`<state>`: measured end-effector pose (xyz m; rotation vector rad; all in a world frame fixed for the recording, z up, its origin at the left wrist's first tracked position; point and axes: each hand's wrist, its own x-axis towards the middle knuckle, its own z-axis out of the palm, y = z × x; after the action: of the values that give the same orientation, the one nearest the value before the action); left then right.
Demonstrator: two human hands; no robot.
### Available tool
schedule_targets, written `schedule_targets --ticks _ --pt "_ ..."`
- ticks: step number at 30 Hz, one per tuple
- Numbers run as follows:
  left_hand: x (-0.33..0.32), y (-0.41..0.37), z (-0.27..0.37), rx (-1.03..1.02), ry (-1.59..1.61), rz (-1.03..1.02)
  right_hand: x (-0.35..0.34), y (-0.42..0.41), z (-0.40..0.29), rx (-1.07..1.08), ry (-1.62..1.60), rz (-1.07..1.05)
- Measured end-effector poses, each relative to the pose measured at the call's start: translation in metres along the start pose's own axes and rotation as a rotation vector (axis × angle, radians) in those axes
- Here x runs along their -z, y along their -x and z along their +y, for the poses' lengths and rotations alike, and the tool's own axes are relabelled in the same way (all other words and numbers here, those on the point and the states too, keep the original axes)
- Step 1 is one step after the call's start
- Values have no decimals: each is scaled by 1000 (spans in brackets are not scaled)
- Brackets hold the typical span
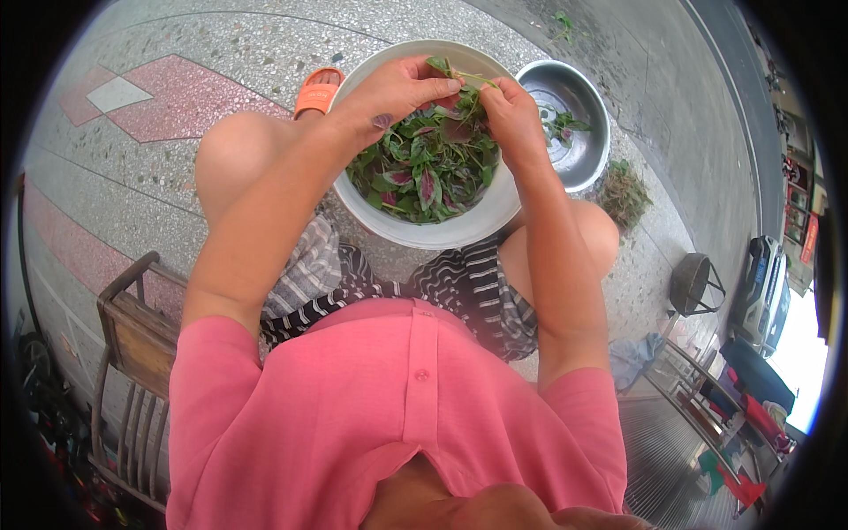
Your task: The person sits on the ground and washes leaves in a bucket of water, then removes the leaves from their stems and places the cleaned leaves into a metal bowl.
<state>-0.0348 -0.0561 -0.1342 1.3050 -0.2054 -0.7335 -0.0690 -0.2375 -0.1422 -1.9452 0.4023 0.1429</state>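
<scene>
A wide, pale metal basin [424,236] stands between my knees, heaped with green and purple-red amaranth leaves [424,175]. Over its far side, my left hand [414,86] pinches a sprig of amaranth [472,76] between thumb and fingers. The other end of that thin green stem is gripped by my right hand [510,109], so the sprig spans the gap between both hands. A small purple leaf [382,120] clings to my left wrist. Right of the basin, partly behind my right hand, sits a smaller steel bowl [576,159] with a few leafy sprigs [566,126] in it.
A pile of stems and roots [624,195] lies on the speckled terrazzo floor [252,46] beside the steel bowl. Farther right are a dark bucket with a handle [692,285] and a parked car [762,291]. A wooden chair [139,344] is at left. A loose sprig [563,26] lies on the pavement.
</scene>
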Motion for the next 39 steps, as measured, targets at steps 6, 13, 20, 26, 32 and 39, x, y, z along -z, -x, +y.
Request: schedule_targets --ticks 6,13,20,26,32,39 --pt "7 3 2 -22 -7 30 21 -7 -6 -78 -453 -38" --pt "-3 -5 -9 12 0 6 -10 20 -18 44 -466 -272" --pt "-8 -30 -50 28 -521 127 13 0 -16 177 -60 50" --pt "-22 -4 -74 137 -1253 -183 128 -37 8 255 419 426" --pt "-22 -15 -66 161 -1280 -227 172 -48 59 -54 490 459" --pt "-14 -12 -13 -14 -494 -46 91 -1 -17 110 191 -185"
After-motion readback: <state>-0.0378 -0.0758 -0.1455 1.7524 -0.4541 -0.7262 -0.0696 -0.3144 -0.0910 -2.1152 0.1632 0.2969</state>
